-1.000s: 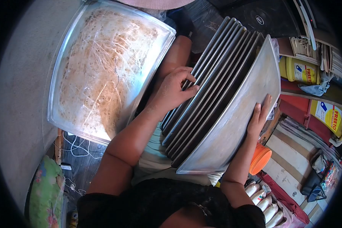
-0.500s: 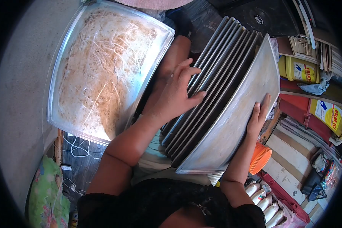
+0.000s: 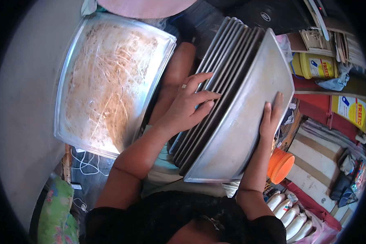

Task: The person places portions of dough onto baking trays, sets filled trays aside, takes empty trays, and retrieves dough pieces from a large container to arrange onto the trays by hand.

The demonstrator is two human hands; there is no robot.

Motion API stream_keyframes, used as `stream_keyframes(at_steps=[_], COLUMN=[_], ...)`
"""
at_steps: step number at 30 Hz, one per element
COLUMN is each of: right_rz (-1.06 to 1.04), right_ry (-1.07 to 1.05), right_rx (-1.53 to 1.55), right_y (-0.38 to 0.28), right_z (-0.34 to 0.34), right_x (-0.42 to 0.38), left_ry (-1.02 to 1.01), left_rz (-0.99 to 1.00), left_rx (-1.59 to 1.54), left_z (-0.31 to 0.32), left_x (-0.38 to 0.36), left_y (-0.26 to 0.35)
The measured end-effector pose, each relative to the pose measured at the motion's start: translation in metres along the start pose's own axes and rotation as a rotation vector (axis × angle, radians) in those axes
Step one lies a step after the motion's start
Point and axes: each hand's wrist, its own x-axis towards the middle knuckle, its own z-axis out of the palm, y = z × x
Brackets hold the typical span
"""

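A stack of metal baking trays [image 3: 227,61] stands on edge, tilted, over my lap. The outermost baking tray [image 3: 236,122] turns its broad, dull silver face to the right. My left hand [image 3: 189,101] lies across the stack's upper rims, with thumb and forefinger close together on a tray rim. My right hand [image 3: 271,118] holds the outer tray near its right edge, two digits stretched along its face; its other fingers are hidden. To the left lies another metal tray [image 3: 110,81], its surface scratched and stained brown.
Yellow tubs [image 3: 317,65] sit on a shelf at the right. Below are an orange container [image 3: 280,166] and several white filled bags [image 3: 288,215]. White cables [image 3: 87,162] run over the floor at the left, near green floral fabric [image 3: 59,211]. A pink round thing [image 3: 146,6] is at the top.
My left thumb and forefinger have drawn closer together and the forefinger has shifted along the rims. My right hand keeps its place on the outer tray. The whole view has shifted slightly.
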Motion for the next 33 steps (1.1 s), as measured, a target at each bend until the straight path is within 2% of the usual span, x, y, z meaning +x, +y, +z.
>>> stream_keyframes(at_steps=[1,2,5,9,11,13,14,15,17,19,20,23,26,27,29,31,32,33], right_rz=[0.001,0.004,0.022,0.045,0.000,0.065,0.122,0.112,0.152,0.204,0.212,0.558,0.929,1.055,1.379,1.567,1.654,1.648], right_ry=[0.005,0.001,0.023,0.026,0.057,0.152,0.179,0.178,0.245,0.365,0.412,0.302,-0.116,-0.240,-0.163,0.003,0.087,0.064], right_rx=[0.001,-0.034,-0.072,-0.071,0.191,0.621,0.782,0.602,0.572,0.531,0.508,0.307,-0.048,-0.204,-0.269,-0.154,-0.100,-0.128], right_y=[0.000,-0.002,-0.003,-0.007,0.005,0.012,0.021,0.028,0.045,0.094,0.121,0.215,0.295,0.311,0.353,0.378,0.383,0.383], right_z=[0.000,-0.001,-0.001,-0.007,-0.012,-0.022,-0.023,-0.045,-0.073,-0.076,-0.068,-0.038,-0.032,-0.037,-0.043,-0.040,-0.036,-0.032], right_x=[0.000,0.000,-0.001,0.000,-0.002,-0.012,-0.021,-0.033,-0.066,-0.103,-0.119,-0.189,-0.261,-0.281,-0.329,-0.377,-0.395,-0.397], left_ry=[-0.017,0.024,0.009,0.034,0.055,-0.101,-0.096,-0.099,-0.146,-0.115,-0.112,-0.280,-0.635,-0.763,-1.027,-1.271,-1.369,-1.460], left_rz=[-0.044,0.028,-0.106,-0.133,0.029,-0.016,-0.015,-0.013,-0.099,-0.104,-0.030,0.169,0.394,0.406,0.419,0.368,0.308,0.246], left_rx=[-0.058,0.018,0.084,0.008,0.245,0.356,0.377,0.389,0.627,0.824,0.912,0.900,0.879,0.813,0.664,0.525,0.570,0.609], left_z=[0.000,0.002,0.005,0.007,0.016,0.016,0.013,0.014,0.014,0.029,0.044,0.112,0.193,0.223,0.289,0.354,0.389,0.427], left_x=[-0.001,-0.001,-0.002,-0.008,-0.006,-0.004,-0.006,-0.005,0.001,0.002,0.004,0.014,0.030,0.037,0.054,0.074,0.082,0.088], left_y=[0.007,0.013,0.029,0.024,0.046,0.070,0.065,0.057,0.081,0.111,0.126,0.176,0.207,0.215,0.221,0.191,0.177,0.161])
